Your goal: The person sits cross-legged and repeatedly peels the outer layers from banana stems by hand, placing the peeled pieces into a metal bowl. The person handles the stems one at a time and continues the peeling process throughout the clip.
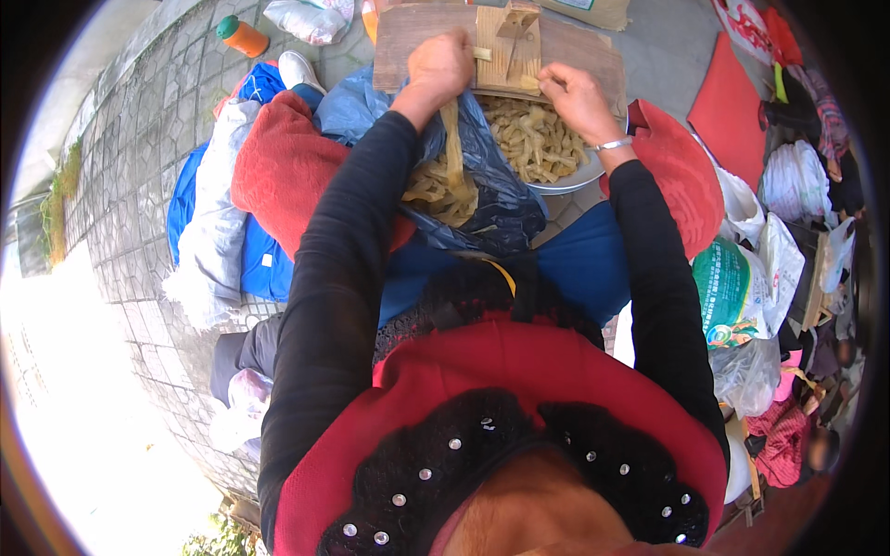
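Note:
My left hand [441, 66] is closed around a long, pale yellow-green vegetable strip [453, 142]. A short end pokes out to the right of the fist, and the rest hangs into a dark blue plastic bag [511, 208]. More strips [441, 194] lie in that bag. Fingertips of my right hand [577, 97] pinch a small pale piece at the near edge of a wooden board [424, 31]. Between the hands, a thin blade [513, 59] slants down from a wooden bracket [518, 17]. Cut pieces [539, 142] fill a white basin [567, 186] under the board.
Red cloths [278, 167] cover both sides of my lap. An orange bottle with a green cap [242, 36] lies on the paving at the upper left. Plastic bags [730, 292], clothing and a red panel [730, 115] crowd the right side. A white shoe [299, 71] shows at upper left.

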Tool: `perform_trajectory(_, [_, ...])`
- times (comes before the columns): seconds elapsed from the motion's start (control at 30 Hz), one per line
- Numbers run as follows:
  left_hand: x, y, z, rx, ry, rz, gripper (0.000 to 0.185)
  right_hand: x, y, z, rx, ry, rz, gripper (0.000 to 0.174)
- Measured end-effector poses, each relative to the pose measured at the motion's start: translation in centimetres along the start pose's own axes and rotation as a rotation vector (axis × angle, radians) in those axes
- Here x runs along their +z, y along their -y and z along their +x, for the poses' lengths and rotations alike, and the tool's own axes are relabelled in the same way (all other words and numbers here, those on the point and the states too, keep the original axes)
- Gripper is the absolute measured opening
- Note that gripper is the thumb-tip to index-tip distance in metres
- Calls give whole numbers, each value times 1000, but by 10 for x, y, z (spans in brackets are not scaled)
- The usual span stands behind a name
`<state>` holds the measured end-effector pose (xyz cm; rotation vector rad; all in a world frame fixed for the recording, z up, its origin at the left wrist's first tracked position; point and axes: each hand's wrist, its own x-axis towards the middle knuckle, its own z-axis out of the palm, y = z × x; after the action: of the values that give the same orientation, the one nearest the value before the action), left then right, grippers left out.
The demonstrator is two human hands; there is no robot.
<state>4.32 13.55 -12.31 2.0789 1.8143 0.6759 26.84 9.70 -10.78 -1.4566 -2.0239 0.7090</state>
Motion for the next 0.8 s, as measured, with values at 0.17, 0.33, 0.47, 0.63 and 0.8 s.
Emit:
perform_trajectory(0.17, [-27, -16, -46, -5, 39, -503, 16, -14, 48, -27, -292, -216, -30, 17])
perform_trajectory(0.33, [-44, -64, -92, -283, 619, -1441, 26, -15, 95, -28, -314, -301, -66, 18])
perform_trajectory(0.47, [-81, -60, -93, -203, 679, -976, 31, -17, 76, -36, -166, -143, -55, 26])
perform_trajectory(0.63, [-52, -32, -87, 168, 474, -653, 36, 16, 85, -80, 183, 564, 417, 17])
perform_trajectory(0.8, [-79, -61, -123, -109, 633, -1206, 38, -3, 145, -113, 295, 431, 1410, 23])
